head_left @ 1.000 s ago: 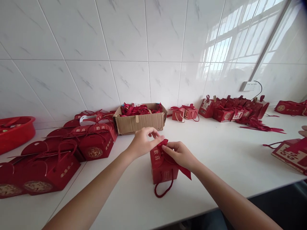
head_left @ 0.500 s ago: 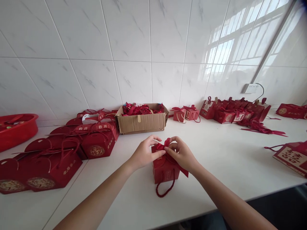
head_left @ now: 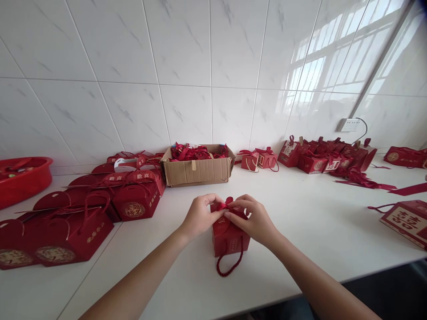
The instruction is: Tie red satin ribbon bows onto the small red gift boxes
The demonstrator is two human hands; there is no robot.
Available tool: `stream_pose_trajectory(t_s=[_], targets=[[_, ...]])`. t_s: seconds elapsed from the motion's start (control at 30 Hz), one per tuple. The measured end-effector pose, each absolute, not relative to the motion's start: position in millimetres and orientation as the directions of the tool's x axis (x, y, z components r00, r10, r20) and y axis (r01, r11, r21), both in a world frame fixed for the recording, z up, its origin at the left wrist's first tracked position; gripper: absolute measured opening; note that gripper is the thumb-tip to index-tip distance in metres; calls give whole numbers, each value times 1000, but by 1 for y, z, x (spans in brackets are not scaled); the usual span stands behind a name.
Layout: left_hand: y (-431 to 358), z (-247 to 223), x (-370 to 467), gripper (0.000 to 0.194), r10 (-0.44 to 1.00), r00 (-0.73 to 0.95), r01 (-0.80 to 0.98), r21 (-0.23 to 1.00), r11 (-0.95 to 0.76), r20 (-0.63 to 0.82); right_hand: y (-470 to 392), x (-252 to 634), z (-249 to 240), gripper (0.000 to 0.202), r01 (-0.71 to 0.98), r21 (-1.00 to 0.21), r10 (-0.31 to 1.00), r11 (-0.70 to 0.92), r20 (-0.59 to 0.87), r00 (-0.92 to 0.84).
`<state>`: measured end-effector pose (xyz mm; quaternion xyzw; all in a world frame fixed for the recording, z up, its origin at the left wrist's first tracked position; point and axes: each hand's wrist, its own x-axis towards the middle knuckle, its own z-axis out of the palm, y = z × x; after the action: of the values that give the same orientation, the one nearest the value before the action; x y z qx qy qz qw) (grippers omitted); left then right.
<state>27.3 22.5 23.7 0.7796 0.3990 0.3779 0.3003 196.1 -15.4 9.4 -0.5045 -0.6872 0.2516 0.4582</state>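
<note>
A small red gift box (head_left: 230, 240) stands upright on the white table in front of me, its dark red rope handle (head_left: 230, 272) hanging down the near side. On its top is a red satin ribbon (head_left: 228, 202) shaped into a bow. My left hand (head_left: 203, 217) pinches the bow's left part between thumb and fingers. From the right, my right hand (head_left: 255, 220) pinches the ribbon close to the knot. Fingers partly cover the knot itself.
Behind the gift box is a cardboard box (head_left: 196, 172) full of red ribbons. Larger red boxes (head_left: 135, 198) and a red basin (head_left: 26, 182) stand left. Finished-looking small boxes (head_left: 312, 163), loose ribbons (head_left: 356, 178) and a double-happiness box (head_left: 405, 222) are at right.
Both hands have shifted slightly on the bow, and the ribbon tail that hung at the box's right is no longer visible. At the far right a ribbon end now reaches into view.
</note>
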Motion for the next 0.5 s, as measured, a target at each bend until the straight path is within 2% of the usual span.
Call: stream_pose_trajectory(t_s=[0.1, 0.2, 0.33, 0.5], targets=[[22, 22, 29, 10, 842, 368, 410, 744, -528, 395, -14, 198, 5, 16, 508, -785, 922, 355, 382, -55], [21, 21, 30, 6, 827, 350, 418, 717, -558, 439, -12, 201, 3, 15, 495, -813, 943, 306, 329, -41], [21, 18, 29, 5, 816, 372, 376, 732, -568, 442, -10, 206, 7, 23, 340, -921, 979, 191, 151, -139], [28, 12, 29, 6, 808, 402, 291, 777, -558, 431, -12, 210, 14, 33, 186, -955, 927, 230, 156, -341]])
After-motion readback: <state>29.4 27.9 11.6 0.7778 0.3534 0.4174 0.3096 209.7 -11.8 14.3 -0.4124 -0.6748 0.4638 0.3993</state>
